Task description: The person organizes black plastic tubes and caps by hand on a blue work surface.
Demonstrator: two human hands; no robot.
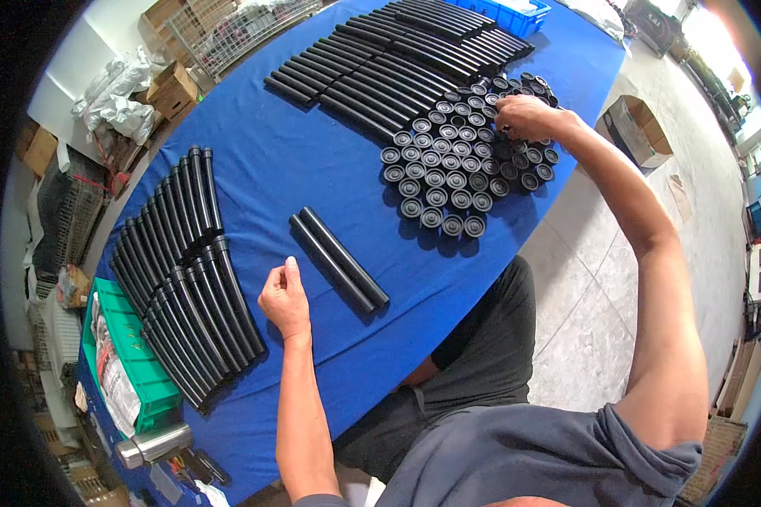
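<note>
My right hand [528, 117] reaches over a spread of round black ringed caps [457, 179], its fingers bent and closed on a cap among them. My left hand [284, 301] is above the blue cloth with fingers curled and thumb raised; whatever may be inside them is hidden. Just right of that hand, two plain black tubes [338, 260] lie side by side. To its left is a fanned group of black tubes with wider collars at one end [196, 296]. Behind the caps lie rows of plain black tubes [389, 63].
The blue cloth [254, 135] covers the table. A green crate [135, 355] and a metal cylinder [154, 445] stand at the left edge, a blue basket [516, 15] at the far end. On the floor to the right is an open cardboard box [638, 131].
</note>
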